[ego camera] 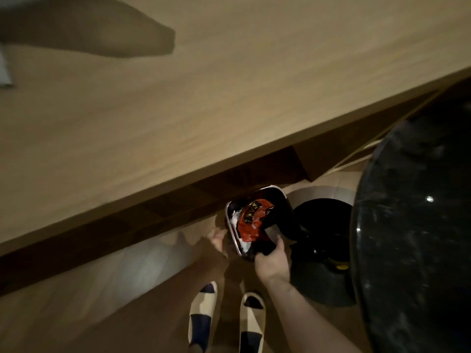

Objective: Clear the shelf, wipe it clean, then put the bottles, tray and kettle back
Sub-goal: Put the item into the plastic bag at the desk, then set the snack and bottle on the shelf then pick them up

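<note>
Below the wooden shelf (178,103), near the floor, your two hands hold the dark tray (285,207) of red packets (254,220). Your right hand (272,263) curls over its near rim; your left hand (216,238) grips the left edge, blurred.

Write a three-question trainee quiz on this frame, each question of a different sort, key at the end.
1. True or false: both hands are on the tray.
2. Multiple choice: the tray is (a) on the wooden counter, (b) held low near the floor, below the counter edge, (c) on the round black table.
3. Fill in: the biggest packet in the tray is coloured ____.

Key
1. True: the left hand grips its left side, and the right hand grips its near corner.
2. b.
3. Red: the red packet lies among other wrappers.
</note>
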